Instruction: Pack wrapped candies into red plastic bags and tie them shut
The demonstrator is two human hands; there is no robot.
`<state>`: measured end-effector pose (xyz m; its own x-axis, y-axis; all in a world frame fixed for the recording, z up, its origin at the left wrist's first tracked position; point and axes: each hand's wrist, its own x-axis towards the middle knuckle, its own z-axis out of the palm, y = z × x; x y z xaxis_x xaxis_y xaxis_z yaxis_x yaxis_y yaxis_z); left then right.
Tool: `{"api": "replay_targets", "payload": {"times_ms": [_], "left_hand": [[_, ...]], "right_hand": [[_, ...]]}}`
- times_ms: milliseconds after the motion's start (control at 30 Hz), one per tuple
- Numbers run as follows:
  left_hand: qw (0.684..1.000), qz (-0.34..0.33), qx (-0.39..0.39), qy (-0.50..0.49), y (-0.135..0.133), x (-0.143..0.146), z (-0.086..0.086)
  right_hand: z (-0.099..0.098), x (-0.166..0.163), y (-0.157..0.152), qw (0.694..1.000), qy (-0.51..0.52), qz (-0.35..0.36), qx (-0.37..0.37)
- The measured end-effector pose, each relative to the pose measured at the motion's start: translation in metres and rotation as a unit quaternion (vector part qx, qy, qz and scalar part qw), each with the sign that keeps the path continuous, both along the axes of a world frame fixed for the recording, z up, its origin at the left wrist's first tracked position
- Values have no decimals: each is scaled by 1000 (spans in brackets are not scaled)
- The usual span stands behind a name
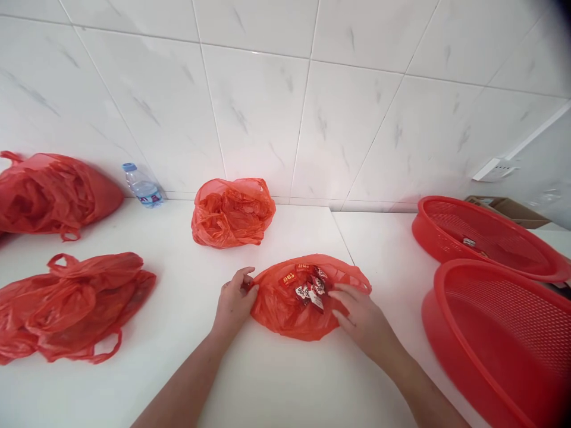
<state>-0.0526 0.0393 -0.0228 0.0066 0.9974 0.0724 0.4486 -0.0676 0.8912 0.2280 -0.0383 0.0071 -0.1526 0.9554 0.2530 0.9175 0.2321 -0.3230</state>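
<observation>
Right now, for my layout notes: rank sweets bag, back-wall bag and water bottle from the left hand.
1. The sweets bag: the left hand pinches its left edge.
2. The back-wall bag: straight ahead.
3. The water bottle: farther, back left.

Red bag (285, 309) (red-and-white packets (307, 285)), white table (276, 380)

Only the two arms of the person show. The left forearm (187, 380) and the right forearm (414, 380) are bare, with uncovered skin up to the lower picture edge. The left hand (234, 300) and the right hand (359, 315) are bare too; the nails are too small to judge
</observation>
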Motion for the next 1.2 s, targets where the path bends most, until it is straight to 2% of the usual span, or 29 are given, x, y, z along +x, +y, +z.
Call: {"api": "replay_targets", "payload": {"times_ms": [67, 133, 200, 267, 300, 367, 433, 500, 567, 633, 800, 867, 933, 1000, 1100, 1167, 1200], "left_hand": [[998, 17, -13, -55, 1, 2, 4], [996, 49, 7, -78, 2, 5, 11], [992, 91, 85, -34, 0, 8, 21], [974, 96, 199, 45, -5, 14, 31], [964, 63, 245, 78, -10, 18, 35], [947, -69, 290, 120, -22, 31, 40], [922, -225, 279, 147, -35, 46, 40], [890, -325, 260, 188, -48, 60, 35], [867, -363, 243, 239, -56, 69, 27], [855, -367, 231, 284, -60, 71, 19], [834, -345, 241, 357, -55, 61, 11], [841, -326, 239, 361, -51, 56, 15], [866, -305, 225, 327, -49, 51, 22], [907, -271, 208, 248, -46, 47, 30], [971, -148, 154, 102, -42, 47, 40], [992, -84, 95, 27, -37, 49, 42], [995, -79, 65, -1, -35, 51, 42]], "right_hand": [[-5, -8, -4, 999, 10, 28, -25], [-1, -18, -5, 997, 33, 52, -37], [9, -26, -1, 996, 69, 48, -29], [23, -32, 11, 995, 97, 24, -15], [28, -34, 20, 995, 101, 11, -11], [36, -39, 41, 997, 70, -3, -21], [37, -44, 66, 998, -2, -5, -57], [33, -49, 88, 994, -60, -5, -86], [27, -54, 106, 992, -82, 0, -100], [22, -57, 115, 991, -87, 7, -106], [27, -56, 106, 992, -72, 10, -103], [34, -56, 92, 996, -27, 14, -88], [39, -57, 78, 996, 57, 23, -58], [40, -59, 65, 988, 147, 27, -25], [32, -62, 51, 975, 220, 22, -3], [24, -65, 45, 971, 238, 36, -10], [19, -67, 43, 969, 241, 47, -14]]}}
